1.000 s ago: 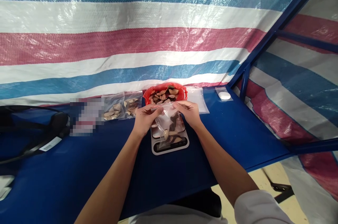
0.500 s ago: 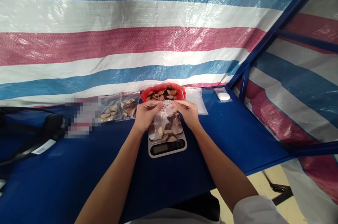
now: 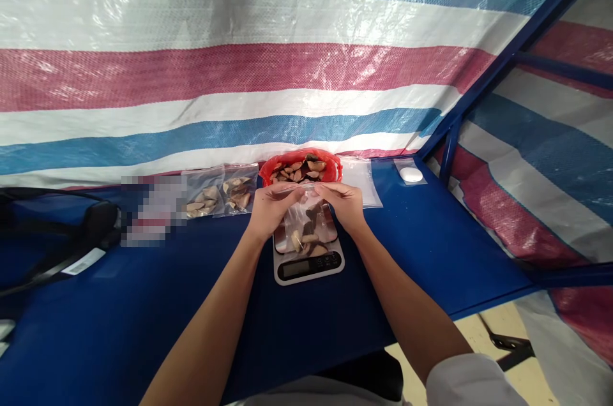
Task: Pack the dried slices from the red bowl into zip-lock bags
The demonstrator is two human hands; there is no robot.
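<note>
My left hand (image 3: 272, 207) and my right hand (image 3: 345, 204) pinch the top edge of a clear zip bag (image 3: 297, 218), thumbs close together. Several brown, shell-like pieces lie in the bottom of the bag. The bag hangs over a white kitchen scale (image 3: 310, 272) with a dark display panel, and hides part of its plate. Just beyond my hands is a red bag (image 3: 334, 165), its mouth spread wide, full of similar brown pieces (image 3: 294, 170).
Two filled clear bags (image 3: 204, 200) (image 3: 239, 192) lie left of the red bag. Flat clear bags (image 3: 368, 186) lie to its right. A white oval object (image 3: 410, 175) rests farther right on the blue table (image 3: 416, 246). Black straps (image 3: 62, 233) are at left; a striped tarp (image 3: 239, 67) hangs behind.
My thumbs have come closer together along the bag's top edge. The whole view has shifted slightly; the scale and other bags keep their places on the table.
</note>
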